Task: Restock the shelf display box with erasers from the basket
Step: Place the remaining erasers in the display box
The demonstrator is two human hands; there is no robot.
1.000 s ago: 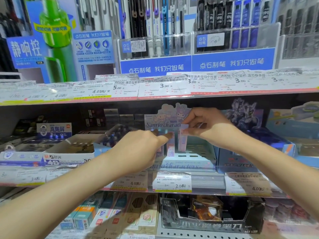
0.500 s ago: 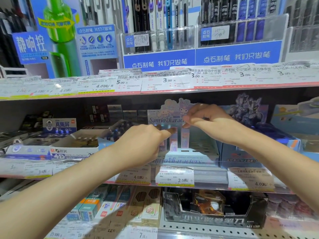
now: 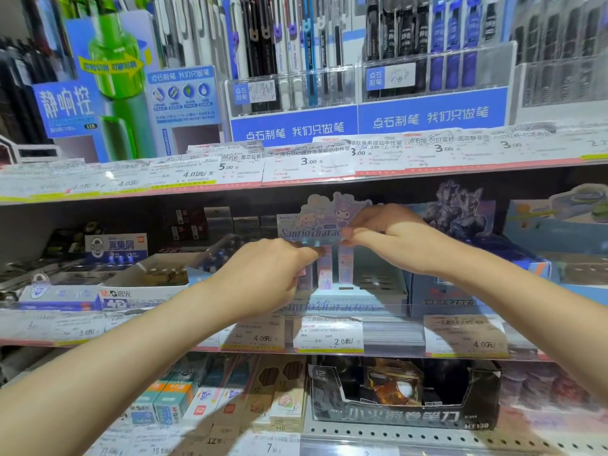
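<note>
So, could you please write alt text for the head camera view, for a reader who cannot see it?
Two bare hands reach into a pastel Sanrio characters display box on the middle shelf, the left hand and right hand each at the tops of upright erasers standing in its slots. Price tags line the shelf edges, with pens racked above.

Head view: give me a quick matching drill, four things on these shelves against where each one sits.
Things:
1. left hand
2. right hand
3. 2.0 price tag
4. black box

Places:
A. shelf edge below the display box
B. bottom shelf
C. at the display box's header card
D. at the upright erasers in the display box

Pairs: 1-D, 2-C, 3-A, 4-B
</note>
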